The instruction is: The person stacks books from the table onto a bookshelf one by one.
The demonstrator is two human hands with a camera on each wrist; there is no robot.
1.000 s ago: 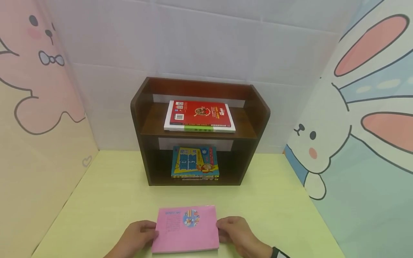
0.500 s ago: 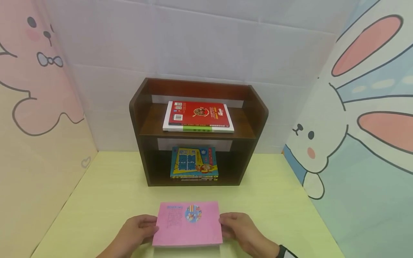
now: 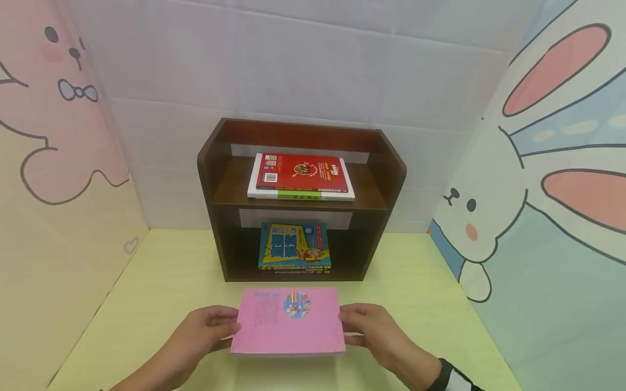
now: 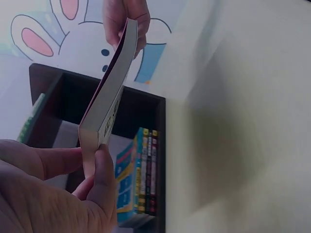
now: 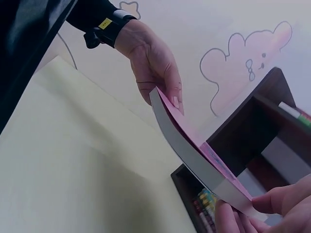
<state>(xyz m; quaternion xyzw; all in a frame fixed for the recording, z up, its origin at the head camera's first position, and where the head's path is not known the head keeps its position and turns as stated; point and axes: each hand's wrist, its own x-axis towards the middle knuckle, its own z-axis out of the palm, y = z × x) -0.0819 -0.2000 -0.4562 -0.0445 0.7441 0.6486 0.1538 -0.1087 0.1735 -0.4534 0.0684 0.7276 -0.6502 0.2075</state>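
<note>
A pink book [image 3: 288, 331] with a round blue picture is held flat above the table between both hands. My left hand [image 3: 202, 331] pinches its left edge, thumb on the cover and fingers below. At the right edge my right hand [image 3: 376, 331] grips it the same way. In the left wrist view the book [image 4: 109, 92] shows its white page edges and sags a little in the middle, clear of the table, with its shadow beneath. Both hands also show in the right wrist view, around the book [image 5: 194, 155].
A dark brown two-tier bookshelf [image 3: 210, 217] stands just beyond the book. Its upper shelf bears a red book [image 3: 303, 171] on a white-and-green one [image 3: 264, 194]; a stack of blue-and-yellow books [image 3: 293, 244] lies below. Decorated walls rise around the pale yellow table [image 3: 415, 282].
Both hands have lifted the pink book off the table and moved it forward, toward the bookshelf. The shelved books have stayed put.
</note>
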